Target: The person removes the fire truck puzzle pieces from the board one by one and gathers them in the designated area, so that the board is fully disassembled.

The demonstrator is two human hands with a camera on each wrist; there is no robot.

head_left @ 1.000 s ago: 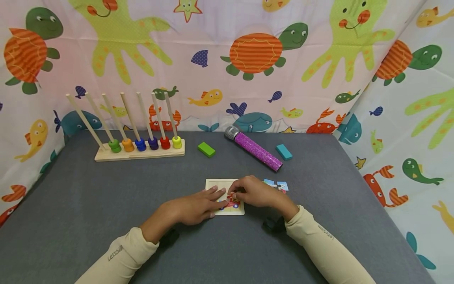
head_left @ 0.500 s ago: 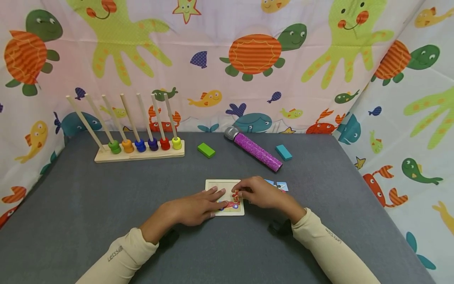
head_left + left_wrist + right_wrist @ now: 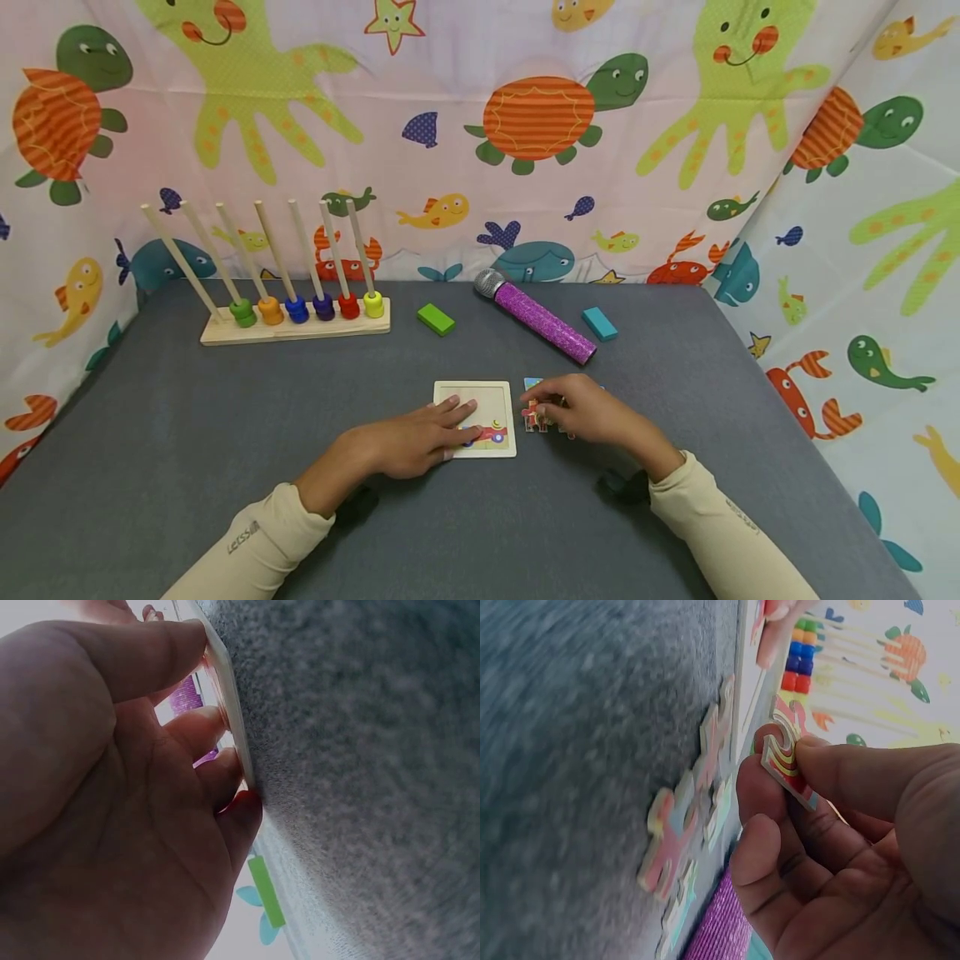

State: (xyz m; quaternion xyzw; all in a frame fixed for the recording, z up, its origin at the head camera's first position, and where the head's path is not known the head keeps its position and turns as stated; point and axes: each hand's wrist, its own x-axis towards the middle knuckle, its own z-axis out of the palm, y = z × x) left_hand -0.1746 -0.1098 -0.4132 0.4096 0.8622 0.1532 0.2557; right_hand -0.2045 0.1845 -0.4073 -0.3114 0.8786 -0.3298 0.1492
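Observation:
A pale wooden puzzle board [image 3: 487, 396] lies on the table, with red car artwork [image 3: 492, 435] along its lower part. My left hand [image 3: 408, 437] rests on the board's left side with its fingers spread, and the left wrist view shows fingertips and thumb at the board's edge. Between thumb and fingers, my right hand [image 3: 585, 408] pinches a red and yellow jigsaw puzzle piece [image 3: 786, 754], held up off the table. Beneath and around this hand lie several loose puzzle pieces [image 3: 667, 840], partly hidden from the head view.
Behind the board are a green block [image 3: 436, 319], a glittery purple microphone [image 3: 543, 321] and a blue block [image 3: 600, 323]. At the back left stands a wooden peg stand [image 3: 296, 327] with coloured rings. A patterned curtain [image 3: 420, 67] encloses the grey table [image 3: 187, 433].
My right hand has lifted off the board and moved right with the puzzle piece, to above the loose pieces. The left hand has stayed in place.

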